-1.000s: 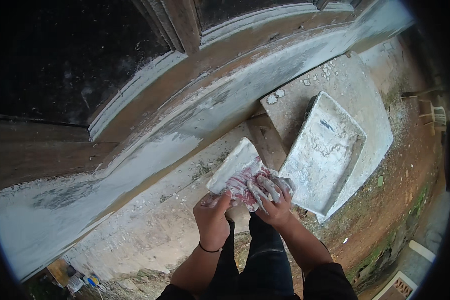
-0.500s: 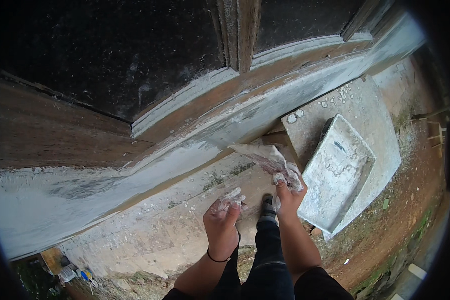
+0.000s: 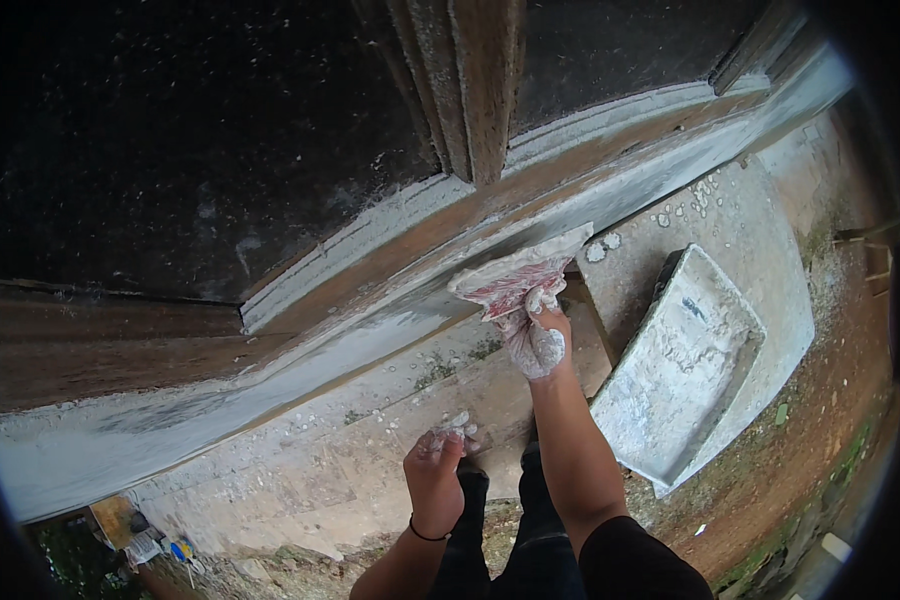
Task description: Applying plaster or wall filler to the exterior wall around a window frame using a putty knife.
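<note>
My right hand (image 3: 538,342), smeared with white paste, is closed around a wide, flat putty spreader (image 3: 518,283). The spreader's face is reddish and streaked, and thick white putty lies along its far edge. That edge lies against the low white wall (image 3: 410,312), under the wooden window frame. My left hand (image 3: 438,470) is lower down and apart from the wall, its fingers curled in and coated white. Whatever it may hold is hidden by the paste. On the right is a rectangular tray (image 3: 705,350) with white putty inside.
The tray rests on a pale, paint-spotted board (image 3: 785,310). Above the wall are dark window panes (image 3: 200,150) and a wooden upright (image 3: 475,90). A worn ledge (image 3: 300,470) runs below the wall. Small objects (image 3: 155,545) sit at the lower left.
My right hand has moved up and to the left, bringing the spreader from mid-air to the wall. My left hand has dropped slightly, and the view has shifted a little.
</note>
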`<state>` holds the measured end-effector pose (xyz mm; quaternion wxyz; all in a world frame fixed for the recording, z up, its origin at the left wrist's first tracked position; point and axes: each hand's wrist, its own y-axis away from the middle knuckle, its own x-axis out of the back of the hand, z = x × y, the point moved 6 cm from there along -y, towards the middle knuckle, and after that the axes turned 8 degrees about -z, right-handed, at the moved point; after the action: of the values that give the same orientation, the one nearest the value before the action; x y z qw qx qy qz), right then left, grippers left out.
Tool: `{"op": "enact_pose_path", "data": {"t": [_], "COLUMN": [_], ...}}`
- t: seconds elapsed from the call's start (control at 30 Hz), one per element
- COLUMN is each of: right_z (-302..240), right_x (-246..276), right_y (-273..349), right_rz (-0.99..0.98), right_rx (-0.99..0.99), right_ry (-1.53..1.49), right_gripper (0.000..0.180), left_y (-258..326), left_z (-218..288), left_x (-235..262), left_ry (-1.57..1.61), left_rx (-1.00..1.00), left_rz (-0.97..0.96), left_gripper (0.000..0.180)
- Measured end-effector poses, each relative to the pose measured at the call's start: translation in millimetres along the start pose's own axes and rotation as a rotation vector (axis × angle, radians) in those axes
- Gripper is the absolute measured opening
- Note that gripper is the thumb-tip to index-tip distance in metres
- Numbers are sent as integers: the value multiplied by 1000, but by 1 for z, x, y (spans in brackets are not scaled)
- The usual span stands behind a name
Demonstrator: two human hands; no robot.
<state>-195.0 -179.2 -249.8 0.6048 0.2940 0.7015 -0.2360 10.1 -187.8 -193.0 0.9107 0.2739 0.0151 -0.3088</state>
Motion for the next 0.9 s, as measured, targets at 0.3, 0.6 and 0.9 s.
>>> {"op": "enact_pose_path", "data": {"t": [0.3, 0.6, 0.9], "right_z": [-9, -19, -26], "right_x": [1, 8, 16], "right_y": [-21, -23, -8], "right_rz": [82, 118, 165], "right_rx": [31, 36, 82], "right_ry": [50, 136, 231], "right_gripper": [19, 20, 32], "left_y": [-13, -20, -19], "left_z": [-4, -8, -6], "left_x": [-5, -8, -16], "left_ry": [6, -5, -12], "left_rx": [30, 34, 48], "left_rz": [0, -11, -30], "left_gripper": [25, 25, 25]}}
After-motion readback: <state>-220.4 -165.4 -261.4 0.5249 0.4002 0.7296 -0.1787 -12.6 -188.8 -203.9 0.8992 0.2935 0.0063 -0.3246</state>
